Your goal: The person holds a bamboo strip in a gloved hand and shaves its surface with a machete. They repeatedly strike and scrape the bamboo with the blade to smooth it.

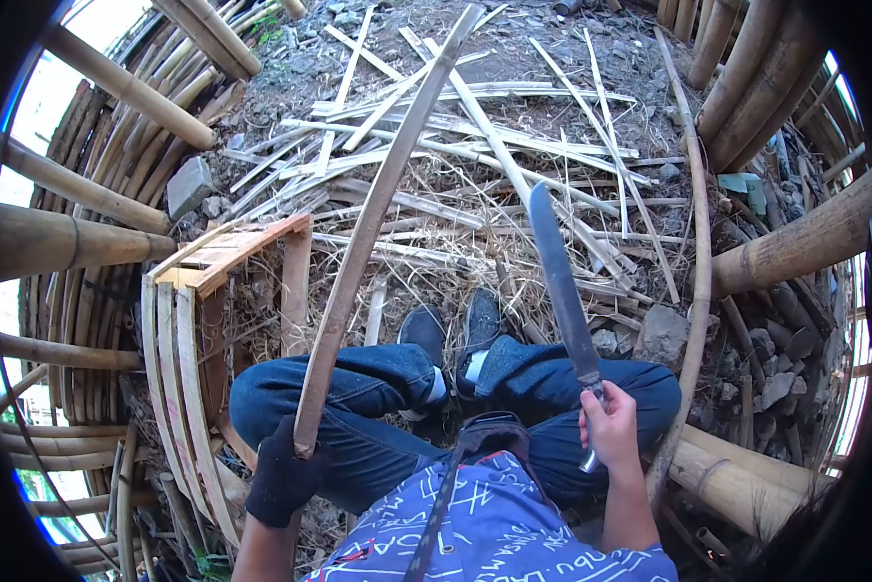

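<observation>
My left hand (287, 472), in a black glove, is closed round the lower end of a long brown bamboo strip (370, 218). The strip slants up and to the right, over my knee and past the top of the view. My bare right hand (609, 425) grips the handle of a long machete (564, 291), its dark blade pointing up and slightly left. Strip and blade are apart. Beyond my crossed legs, pale split bamboo strips (494, 136) lie scattered over the ground.
A wooden crate (179, 378) stands close on my left, with a grey block (190, 187) behind it. Thick bamboo poles (795, 238) flank both sides. Rocks (665, 335) and a long curved pole (700, 242) lie on the right. Shavings cover the ground.
</observation>
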`<action>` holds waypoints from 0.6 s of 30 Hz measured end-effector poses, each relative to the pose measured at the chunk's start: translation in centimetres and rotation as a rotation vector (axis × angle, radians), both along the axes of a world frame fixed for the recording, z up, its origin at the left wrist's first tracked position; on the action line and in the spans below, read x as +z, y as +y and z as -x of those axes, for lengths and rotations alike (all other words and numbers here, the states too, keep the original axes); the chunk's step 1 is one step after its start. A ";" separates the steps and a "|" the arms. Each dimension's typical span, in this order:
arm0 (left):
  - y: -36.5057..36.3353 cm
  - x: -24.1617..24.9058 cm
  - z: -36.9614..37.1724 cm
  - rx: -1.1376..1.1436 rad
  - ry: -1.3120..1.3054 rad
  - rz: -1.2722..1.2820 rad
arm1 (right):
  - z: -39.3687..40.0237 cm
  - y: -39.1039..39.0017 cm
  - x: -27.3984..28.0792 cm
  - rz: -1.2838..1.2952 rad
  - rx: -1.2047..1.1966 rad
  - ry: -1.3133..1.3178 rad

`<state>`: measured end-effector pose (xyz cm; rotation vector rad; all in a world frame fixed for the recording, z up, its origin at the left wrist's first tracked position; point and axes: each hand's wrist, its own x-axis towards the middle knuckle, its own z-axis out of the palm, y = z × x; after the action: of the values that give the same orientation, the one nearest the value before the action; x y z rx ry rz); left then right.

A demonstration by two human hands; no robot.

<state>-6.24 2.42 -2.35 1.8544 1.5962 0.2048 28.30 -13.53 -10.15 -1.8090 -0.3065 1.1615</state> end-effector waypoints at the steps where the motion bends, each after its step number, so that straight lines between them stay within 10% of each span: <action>1: -0.1 -0.2 0.1 -0.007 -0.006 -0.024 | 0.3 0.1 0.2 -0.072 -0.048 0.048; 18: -0.3 -0.3 -2.7 -0.096 -0.318 0.343 | 6.3 4.7 -1.7 -0.683 0.197 -0.969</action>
<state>-3.51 2.07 -2.68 1.5413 1.2352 0.1622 21.99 -8.83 -11.81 -1.5869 -1.2843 0.1372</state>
